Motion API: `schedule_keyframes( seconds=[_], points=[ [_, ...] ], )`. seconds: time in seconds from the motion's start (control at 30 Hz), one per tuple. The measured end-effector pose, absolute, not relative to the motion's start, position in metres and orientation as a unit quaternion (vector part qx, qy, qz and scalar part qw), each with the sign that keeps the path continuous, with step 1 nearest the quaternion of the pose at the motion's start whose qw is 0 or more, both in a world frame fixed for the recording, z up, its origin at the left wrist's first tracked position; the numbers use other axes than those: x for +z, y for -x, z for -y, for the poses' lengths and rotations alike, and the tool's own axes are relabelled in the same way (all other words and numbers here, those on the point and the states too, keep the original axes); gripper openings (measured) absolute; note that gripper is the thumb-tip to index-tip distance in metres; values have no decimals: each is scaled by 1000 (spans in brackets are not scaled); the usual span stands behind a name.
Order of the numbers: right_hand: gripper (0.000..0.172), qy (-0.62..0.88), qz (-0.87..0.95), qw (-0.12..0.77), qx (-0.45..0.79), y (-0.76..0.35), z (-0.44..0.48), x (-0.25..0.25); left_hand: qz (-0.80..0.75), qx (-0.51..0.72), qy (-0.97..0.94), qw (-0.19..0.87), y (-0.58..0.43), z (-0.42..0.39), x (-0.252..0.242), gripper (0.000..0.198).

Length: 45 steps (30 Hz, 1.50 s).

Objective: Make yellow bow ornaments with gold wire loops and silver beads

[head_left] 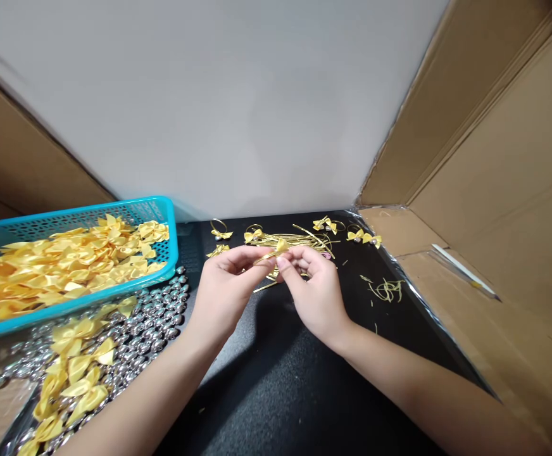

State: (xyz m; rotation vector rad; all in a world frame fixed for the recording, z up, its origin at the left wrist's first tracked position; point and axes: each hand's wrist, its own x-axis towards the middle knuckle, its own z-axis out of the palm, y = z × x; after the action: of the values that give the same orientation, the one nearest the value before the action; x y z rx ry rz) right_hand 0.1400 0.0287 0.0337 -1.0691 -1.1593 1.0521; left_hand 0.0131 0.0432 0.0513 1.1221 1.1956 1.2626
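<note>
I am holding a small yellow bow [281, 245] and its gold tie [263, 258] up before me, above the black surface [266, 386]; my left grip [226, 282] is pinching the tie between thumb and forefinger, and my right grip [316, 291] is closing its fingertips on the bow's base, the two thumbs nearly meeting; just which finger is pressing where, I cannot tell.

Behind my fingers a heap of gold ties [299, 239] is lying, partly hidden; bows with wire loops [221, 234] are resting around it, and a pair of bows [364, 237] is sitting near the right edge; curled gold scraps [387, 290] are lying to the right of my right grip.

On my left a turquoise basket [173, 240] is holding many yellow bows [67, 259]; silver beads [152, 329] are spreading beside it, with loose bows [83, 367] lying on them; a white pointed tool [463, 272] is resting on the cardboard [423, 278] at right.
</note>
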Motion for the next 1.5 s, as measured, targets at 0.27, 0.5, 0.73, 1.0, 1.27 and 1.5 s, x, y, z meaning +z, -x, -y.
schedule_keyframes(
  seconds=[0.27,0.5,0.73,1.0,1.27,1.5],
  points=[
    [12,457,457,565,514,-141,-30,39,-494,512,-501,493,-14,-46,55,9],
    [15,470,465,547,514,-143,-32,42,-488,510,-516,486,-11,-45,53,16],
    [18,485,470,519,523,-146,-33,38,-498,479,-502,520,-10,-51,55,10],
    [16,468,512,498,520,-145,-36,35,-504,491,-449,550,-8,-55,52,5],
    [14,474,700,308,437,-180,-44,65,-514,554,-360,547,0,-63,55,15],
    [13,444,784,254,351,-199,-42,86,-498,575,-349,547,-6,-58,54,13]
  ],
)
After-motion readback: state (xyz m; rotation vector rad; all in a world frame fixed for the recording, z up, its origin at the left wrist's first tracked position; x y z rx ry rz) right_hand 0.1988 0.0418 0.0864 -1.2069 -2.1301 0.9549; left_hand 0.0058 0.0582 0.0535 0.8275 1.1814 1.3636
